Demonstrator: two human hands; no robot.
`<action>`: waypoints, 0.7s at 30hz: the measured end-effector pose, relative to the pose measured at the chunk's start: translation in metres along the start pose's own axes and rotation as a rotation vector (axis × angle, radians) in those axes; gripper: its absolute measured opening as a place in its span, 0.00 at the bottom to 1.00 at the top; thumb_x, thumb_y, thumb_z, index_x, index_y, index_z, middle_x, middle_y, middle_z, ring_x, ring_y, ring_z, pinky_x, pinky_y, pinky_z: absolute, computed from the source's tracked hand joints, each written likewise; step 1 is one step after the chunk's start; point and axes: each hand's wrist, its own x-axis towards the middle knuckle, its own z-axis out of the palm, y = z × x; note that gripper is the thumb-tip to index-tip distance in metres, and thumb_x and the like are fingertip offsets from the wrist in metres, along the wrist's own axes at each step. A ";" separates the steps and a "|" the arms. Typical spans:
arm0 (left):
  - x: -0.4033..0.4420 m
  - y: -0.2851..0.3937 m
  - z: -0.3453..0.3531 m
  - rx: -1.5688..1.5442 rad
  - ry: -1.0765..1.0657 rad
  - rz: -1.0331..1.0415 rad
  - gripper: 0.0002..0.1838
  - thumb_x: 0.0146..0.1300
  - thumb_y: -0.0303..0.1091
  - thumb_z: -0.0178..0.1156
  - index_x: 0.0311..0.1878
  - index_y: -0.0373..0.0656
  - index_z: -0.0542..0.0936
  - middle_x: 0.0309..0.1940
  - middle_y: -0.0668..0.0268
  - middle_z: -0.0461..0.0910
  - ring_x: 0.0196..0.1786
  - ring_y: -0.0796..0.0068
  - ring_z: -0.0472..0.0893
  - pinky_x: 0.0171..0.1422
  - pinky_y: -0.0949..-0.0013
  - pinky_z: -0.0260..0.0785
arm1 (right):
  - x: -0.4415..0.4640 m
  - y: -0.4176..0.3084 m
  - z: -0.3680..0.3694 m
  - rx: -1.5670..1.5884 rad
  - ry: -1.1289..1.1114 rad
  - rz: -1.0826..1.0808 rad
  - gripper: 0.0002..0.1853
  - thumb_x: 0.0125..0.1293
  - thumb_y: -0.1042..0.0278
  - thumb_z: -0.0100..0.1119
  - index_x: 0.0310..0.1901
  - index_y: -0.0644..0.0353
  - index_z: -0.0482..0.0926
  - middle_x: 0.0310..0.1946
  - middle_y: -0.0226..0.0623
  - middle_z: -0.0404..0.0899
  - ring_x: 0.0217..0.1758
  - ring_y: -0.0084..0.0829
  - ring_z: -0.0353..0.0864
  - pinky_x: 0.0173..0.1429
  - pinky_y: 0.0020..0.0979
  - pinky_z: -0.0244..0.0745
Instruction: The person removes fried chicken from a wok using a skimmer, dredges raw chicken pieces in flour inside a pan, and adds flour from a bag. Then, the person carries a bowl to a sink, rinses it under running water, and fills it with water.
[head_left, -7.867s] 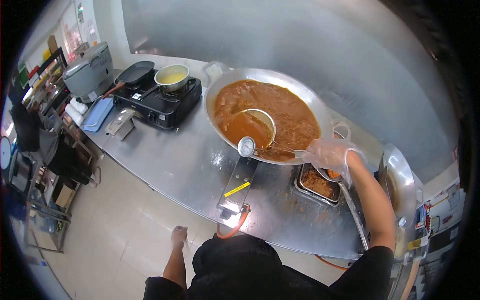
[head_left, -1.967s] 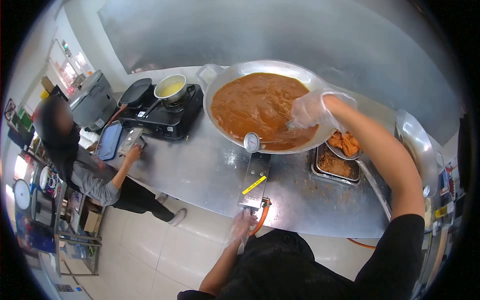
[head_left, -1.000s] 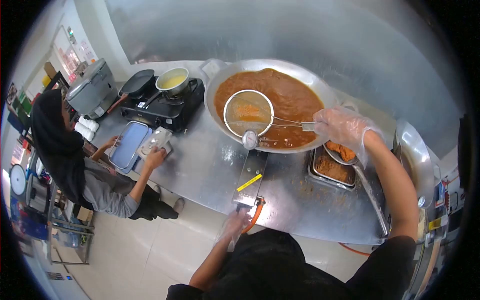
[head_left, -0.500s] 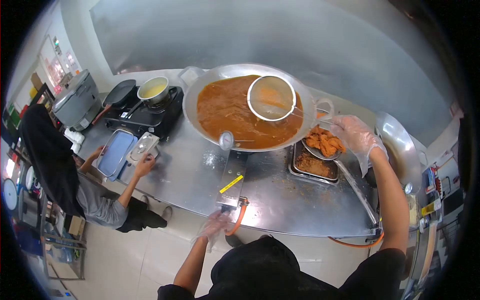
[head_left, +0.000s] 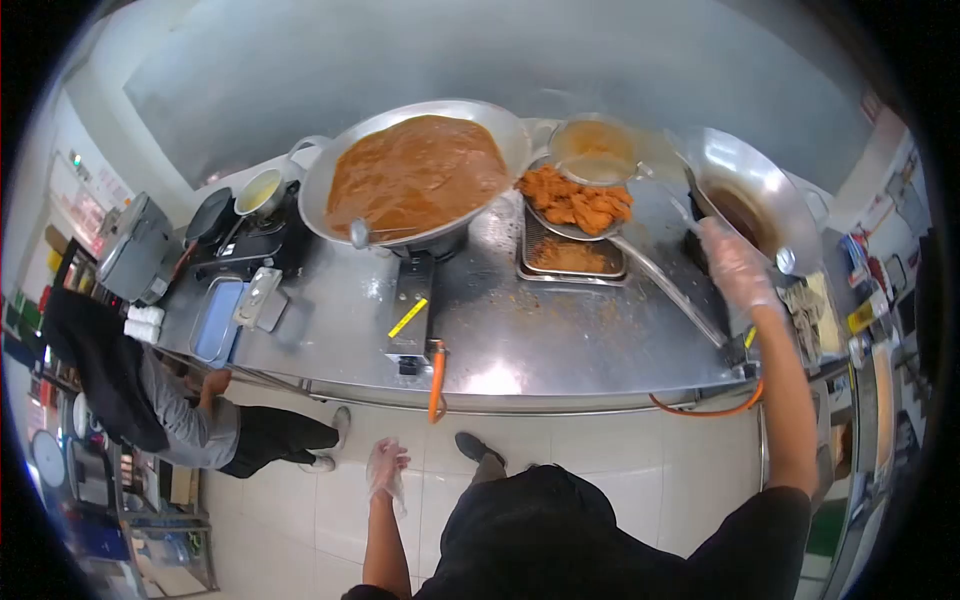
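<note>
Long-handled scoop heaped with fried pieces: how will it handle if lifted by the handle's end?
The scoop is probably nose-heavy: fried pieces heap at one end. Its straight, metallic-looking handle should stay stiff. Tilting may spill some, since they're piled high.

The right hand (head_left: 738,262), in a clear glove, holds a round strainer (head_left: 593,150) by its handle. The strainer is up near a pile of orange fried pieces (head_left: 572,198). The pieces sit in a long-handled scoop (head_left: 672,290) over a crumb-covered tray (head_left: 622,265). A big pan (head_left: 518,150) of brown liquid (head_left: 420,175) is on the left. The gloved left hand (head_left: 387,467) hangs above the floor with nothing in it. Another person (head_left: 190,400) stands by the table (head_left: 540,350).
</note>
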 end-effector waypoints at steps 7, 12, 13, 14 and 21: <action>-0.058 -0.040 -0.014 0.014 0.025 -0.102 0.20 0.66 0.42 0.56 0.54 0.40 0.69 0.35 0.59 0.79 0.29 0.71 0.79 0.33 0.71 0.73 | -0.043 0.000 0.103 -0.101 -0.164 0.103 0.24 0.63 0.77 0.45 0.62 0.55 0.67 0.41 0.50 0.81 0.44 0.49 0.82 0.48 0.45 0.77; -0.075 -0.035 -0.032 0.018 0.070 -0.040 0.19 0.67 0.41 0.56 0.53 0.39 0.70 0.35 0.59 0.80 0.28 0.72 0.79 0.33 0.71 0.73 | -0.046 -0.005 0.101 -0.045 -0.167 0.150 0.20 0.61 0.78 0.46 0.56 0.56 0.71 0.42 0.51 0.80 0.46 0.52 0.80 0.49 0.47 0.76; -0.074 -0.036 -0.036 -0.002 0.082 -0.037 0.19 0.67 0.42 0.56 0.53 0.38 0.69 0.35 0.59 0.80 0.28 0.72 0.79 0.33 0.71 0.73 | -0.041 -0.007 0.097 -0.045 -0.190 0.148 0.19 0.61 0.78 0.46 0.55 0.56 0.72 0.42 0.51 0.80 0.47 0.53 0.79 0.49 0.48 0.75; -0.074 -0.038 -0.042 -0.021 0.096 -0.037 0.19 0.67 0.42 0.56 0.53 0.38 0.69 0.35 0.59 0.80 0.28 0.72 0.79 0.33 0.72 0.73 | -0.038 -0.003 0.096 -0.028 -0.184 0.108 0.18 0.64 0.75 0.43 0.55 0.56 0.72 0.42 0.52 0.80 0.47 0.53 0.79 0.50 0.48 0.74; -0.039 -0.063 -0.072 -0.008 0.090 -0.111 0.19 0.66 0.40 0.56 0.52 0.36 0.71 0.34 0.57 0.81 0.28 0.72 0.81 0.31 0.72 0.73 | 0.025 -0.019 0.033 0.169 0.186 0.049 0.14 0.69 0.67 0.43 0.47 0.65 0.75 0.41 0.60 0.78 0.46 0.57 0.77 0.51 0.47 0.71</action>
